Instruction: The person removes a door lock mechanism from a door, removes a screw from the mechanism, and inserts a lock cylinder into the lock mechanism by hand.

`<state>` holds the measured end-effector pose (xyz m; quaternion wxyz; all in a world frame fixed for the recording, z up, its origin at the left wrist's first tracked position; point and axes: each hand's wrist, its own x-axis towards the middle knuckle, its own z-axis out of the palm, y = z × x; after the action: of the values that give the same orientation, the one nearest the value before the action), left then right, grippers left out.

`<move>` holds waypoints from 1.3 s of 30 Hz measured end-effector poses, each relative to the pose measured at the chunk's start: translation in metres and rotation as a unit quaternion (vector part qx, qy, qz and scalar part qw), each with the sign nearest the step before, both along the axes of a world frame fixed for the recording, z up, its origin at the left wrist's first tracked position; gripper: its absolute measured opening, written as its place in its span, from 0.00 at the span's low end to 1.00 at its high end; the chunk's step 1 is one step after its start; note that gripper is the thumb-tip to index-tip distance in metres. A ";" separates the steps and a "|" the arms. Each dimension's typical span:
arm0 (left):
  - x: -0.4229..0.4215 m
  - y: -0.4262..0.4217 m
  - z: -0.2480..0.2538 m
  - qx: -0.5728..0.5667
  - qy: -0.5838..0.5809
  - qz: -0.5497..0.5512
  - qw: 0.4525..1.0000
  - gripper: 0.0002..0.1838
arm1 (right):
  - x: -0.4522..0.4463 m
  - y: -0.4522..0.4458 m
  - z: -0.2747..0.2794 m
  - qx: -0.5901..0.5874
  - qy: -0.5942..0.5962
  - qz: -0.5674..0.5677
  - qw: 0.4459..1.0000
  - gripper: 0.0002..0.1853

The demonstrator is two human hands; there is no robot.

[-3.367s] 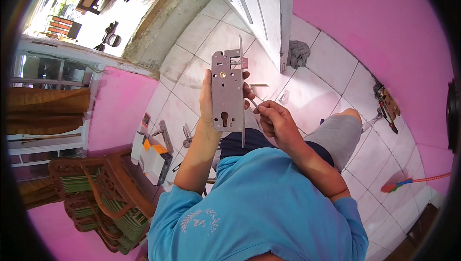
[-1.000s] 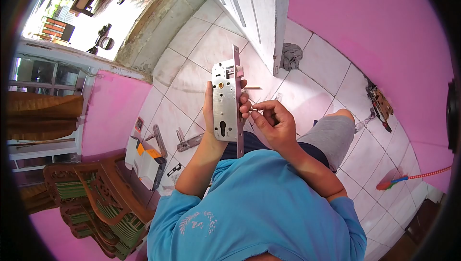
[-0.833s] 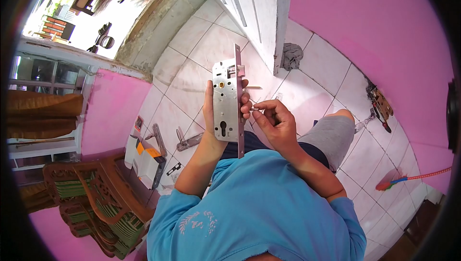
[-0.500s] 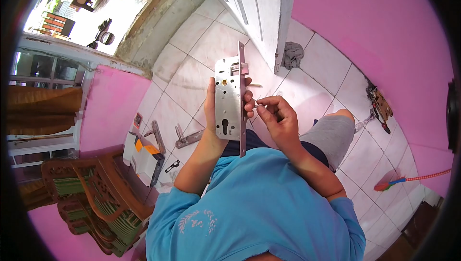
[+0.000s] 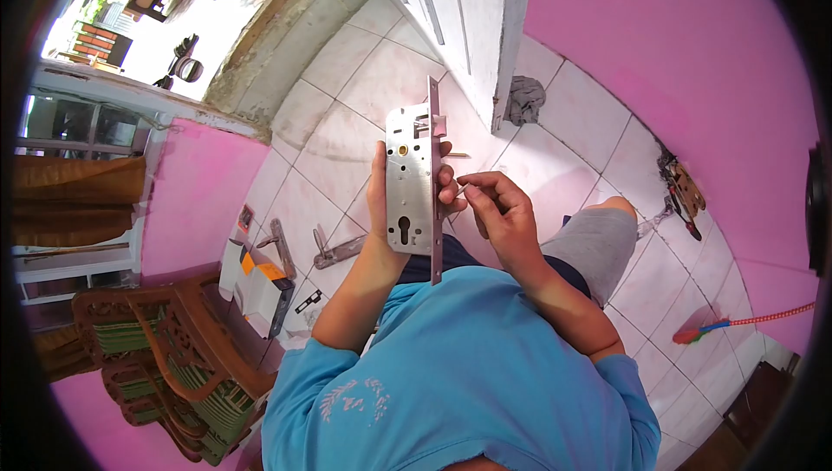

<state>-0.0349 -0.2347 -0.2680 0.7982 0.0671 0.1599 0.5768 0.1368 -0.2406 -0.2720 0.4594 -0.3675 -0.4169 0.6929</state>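
Observation:
My left hand (image 5: 378,198) is closed around a silver mortise lock (image 5: 410,189), held upright with its faceplate on the right. The lock's flat case shows a brass-coloured hub near the top and a keyhole-shaped cylinder opening below. My left fingertips wrap round from behind, past the faceplate. Beside them, my right hand (image 5: 504,215) pinches a small thin metal piece (image 5: 463,188) between thumb and forefinger, close to the faceplate. Its exact kind is too small to make out.
A white door (image 5: 468,29) stands ahead, with a grey rag (image 5: 525,100) by its edge. Door handle plates (image 5: 340,252), an opened box (image 5: 251,285) and a small black plate (image 5: 308,301) lie on the tiles at left. A carved wooden chair (image 5: 186,341) stands lower left.
The lock and both hands stay almost in place. My right thumb and forefinger have shifted slightly at the thin piece, and the view has moved a little.

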 end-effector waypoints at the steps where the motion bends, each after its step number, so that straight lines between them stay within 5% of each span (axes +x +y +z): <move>1: 0.000 0.000 0.000 0.000 0.000 0.000 1.000 0.44 | 0.000 0.000 0.000 -0.002 -0.011 0.003 1.000 0.08; 26: 0.003 0.005 -0.006 -0.015 -0.004 0.008 1.000 0.43 | -0.004 0.005 -0.010 0.139 -0.127 -0.027 0.982 0.12; 36: 0.012 0.006 0.003 -0.032 0.032 0.073 0.996 0.40 | 0.008 0.009 -0.009 0.104 -0.181 0.035 0.977 0.12; 39: 0.009 0.006 0.001 -0.010 0.047 0.019 0.999 0.41 | 0.008 0.009 -0.014 0.117 -0.173 0.004 0.978 0.13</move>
<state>-0.0255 -0.2290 -0.2674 0.7795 0.0828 0.2045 0.5862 0.1447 -0.2319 -0.2864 0.4175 -0.4238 -0.5693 0.5674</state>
